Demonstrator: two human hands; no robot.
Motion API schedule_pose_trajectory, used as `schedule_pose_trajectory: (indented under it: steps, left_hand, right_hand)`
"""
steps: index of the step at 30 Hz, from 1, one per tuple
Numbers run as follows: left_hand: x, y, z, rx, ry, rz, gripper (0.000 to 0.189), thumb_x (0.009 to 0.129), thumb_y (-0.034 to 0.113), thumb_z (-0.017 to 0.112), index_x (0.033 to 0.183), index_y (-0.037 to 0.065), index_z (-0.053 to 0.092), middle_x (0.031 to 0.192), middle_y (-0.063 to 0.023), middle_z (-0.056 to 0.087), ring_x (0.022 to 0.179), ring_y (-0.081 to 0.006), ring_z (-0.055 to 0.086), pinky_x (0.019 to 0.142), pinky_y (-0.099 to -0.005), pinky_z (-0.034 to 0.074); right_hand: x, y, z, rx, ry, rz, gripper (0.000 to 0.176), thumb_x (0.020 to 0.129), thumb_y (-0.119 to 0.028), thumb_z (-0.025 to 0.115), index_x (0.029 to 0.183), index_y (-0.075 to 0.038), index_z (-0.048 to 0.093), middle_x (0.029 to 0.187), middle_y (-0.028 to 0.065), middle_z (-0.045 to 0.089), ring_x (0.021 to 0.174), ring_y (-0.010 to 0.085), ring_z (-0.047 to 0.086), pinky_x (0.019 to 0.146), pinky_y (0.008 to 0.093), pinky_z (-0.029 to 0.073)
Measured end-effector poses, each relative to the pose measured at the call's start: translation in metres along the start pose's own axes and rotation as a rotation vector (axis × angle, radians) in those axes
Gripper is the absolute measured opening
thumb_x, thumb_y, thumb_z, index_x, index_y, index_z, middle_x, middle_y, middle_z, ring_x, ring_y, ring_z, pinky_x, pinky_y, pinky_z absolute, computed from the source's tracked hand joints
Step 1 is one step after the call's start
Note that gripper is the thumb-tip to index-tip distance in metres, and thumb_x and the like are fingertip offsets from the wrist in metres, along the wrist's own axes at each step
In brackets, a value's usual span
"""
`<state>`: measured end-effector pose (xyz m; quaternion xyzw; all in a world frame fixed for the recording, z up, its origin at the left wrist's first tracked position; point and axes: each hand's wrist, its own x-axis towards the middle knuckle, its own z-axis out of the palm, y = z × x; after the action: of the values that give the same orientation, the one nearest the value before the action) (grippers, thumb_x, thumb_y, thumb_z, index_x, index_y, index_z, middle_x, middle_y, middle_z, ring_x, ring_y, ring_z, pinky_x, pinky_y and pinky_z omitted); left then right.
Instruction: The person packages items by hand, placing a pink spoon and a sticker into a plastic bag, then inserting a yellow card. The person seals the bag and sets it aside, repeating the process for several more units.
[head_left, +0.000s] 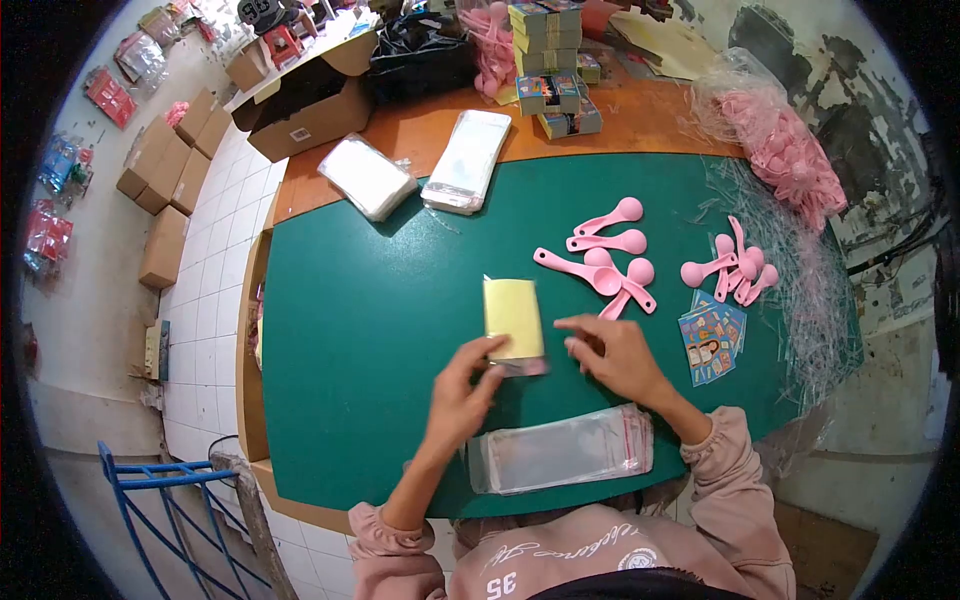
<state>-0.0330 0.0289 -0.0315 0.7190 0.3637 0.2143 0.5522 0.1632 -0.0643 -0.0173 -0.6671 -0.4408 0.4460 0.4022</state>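
Note:
A small clear bag with a yellow card inside [513,318] lies on the green table mat [370,330]. My left hand [463,390] pinches the bag's near end with fingertips. My right hand [610,352] hovers just right of the bag, fingers curled and apart, holding nothing that I can see. A stack of empty clear bags [560,452] lies near the front edge between my arms. Several pink plastic spoons [605,262] lie to the right of the bag, beside a small pile of printed cards [712,340].
Two stacks of clear bags [468,160] [367,177] rest at the far table edge. Stacked printed card packs [552,65], a cardboard box [305,110] and a big bag of pink spoons [790,150] stand behind. Loose clear wrap [800,290] covers the right side. Boxes line the tiled floor at left.

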Motion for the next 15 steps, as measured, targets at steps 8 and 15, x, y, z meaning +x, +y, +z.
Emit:
schedule_pose_trajectory:
  steps: [8,15]
  left_hand:
    - [-0.007,-0.084,-0.216,0.268,0.682,-0.12,0.035,0.085,0.008,0.05,0.119,-0.001,0.051,0.104,-0.0096,0.058,0.082,-0.0142,0.054,0.07,-0.0235,0.043]
    - [0.013,-0.12,-0.278,1.01,1.015,-0.345,0.036,0.086,0.022,0.05,0.117,0.002,0.052,0.116,-0.0205,0.052,0.104,-0.0296,0.051,0.09,-0.0359,0.038]
  right_hand:
    - [0.074,0.017,-0.011,-1.014,0.493,-0.605,0.02,0.073,-0.008,0.06,0.092,-0.001,0.057,0.09,0.0117,0.053,0.089,0.0268,0.052,0.075,0.0351,0.043]
    - [0.061,-0.002,-0.013,-0.711,0.339,-0.346,0.041,0.074,-0.001,0.056,0.114,-0.005,0.05,0.099,0.014,0.052,0.096,0.0301,0.05,0.081,0.0385,0.041]
